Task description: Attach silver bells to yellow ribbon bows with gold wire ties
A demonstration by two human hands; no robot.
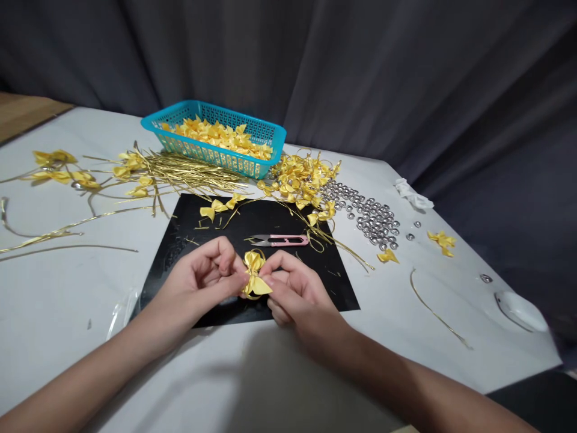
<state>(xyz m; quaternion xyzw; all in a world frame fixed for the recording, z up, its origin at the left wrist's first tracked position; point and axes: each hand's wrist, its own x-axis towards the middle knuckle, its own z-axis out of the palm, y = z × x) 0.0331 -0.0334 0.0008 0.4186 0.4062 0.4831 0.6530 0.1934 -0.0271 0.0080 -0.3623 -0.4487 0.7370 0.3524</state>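
Note:
A yellow ribbon bow point(255, 264) with gold cord looped around it is pinched between my two hands, above the front of a black mat point(336, 287). My left hand point(210, 273) grips its left side between thumb and finger. On the other side, my right hand point(295, 285) pinches the bow near its pointed ribbon tail. Just beyond the bow lie pink-handled thread snips point(288, 240). Several loose yellow bows point(219, 206) and gold cord scraps rest on the mat's far part.
A turquoise basket point(211, 151) of yellow bows stands at the back, with gold cords point(189, 171) before it. Right of it are heaped bows with cords point(302, 177) and silver beads point(376, 219). A white computer mouse point(522, 311) lies near the right edge.

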